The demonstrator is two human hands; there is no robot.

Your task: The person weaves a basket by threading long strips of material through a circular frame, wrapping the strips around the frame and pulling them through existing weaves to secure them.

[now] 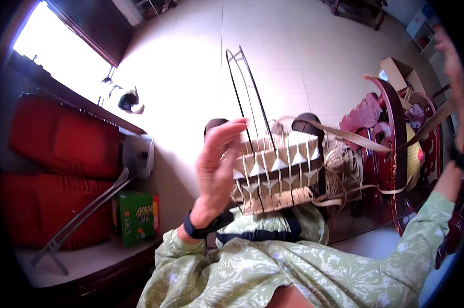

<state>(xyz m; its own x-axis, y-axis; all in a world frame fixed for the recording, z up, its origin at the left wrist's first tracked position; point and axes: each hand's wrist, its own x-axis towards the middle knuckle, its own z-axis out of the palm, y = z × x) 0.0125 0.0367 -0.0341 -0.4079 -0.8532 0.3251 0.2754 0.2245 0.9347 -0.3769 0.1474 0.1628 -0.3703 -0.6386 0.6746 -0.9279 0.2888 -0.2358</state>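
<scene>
A partly woven basket [283, 177] of pale flat strips, with a dark band and white triangle shapes, rests across my lap. Two long dark rods joined at the top [237, 54] stand up from it. My left hand [219, 167] is at the basket's left end, fingers curved and apart from the thumb, holding nothing that shows; whether it touches the weave I cannot tell. Far out at the right edge, my right hand [451, 66] is raised, its fingertips blurred. A flat tan strip [352, 137] runs from the basket to the right and up to this hand, which appears to grip it.
At the right, a carved dark red chair [396, 118] stands beside a bundle of loose strips [339, 161] and an open cardboard box [399, 74]. Red cushions [62, 138], a green box [137, 218] and a metal crutch-like pole [88, 215] are at the left. Pale tiled floor [278, 31] lies ahead.
</scene>
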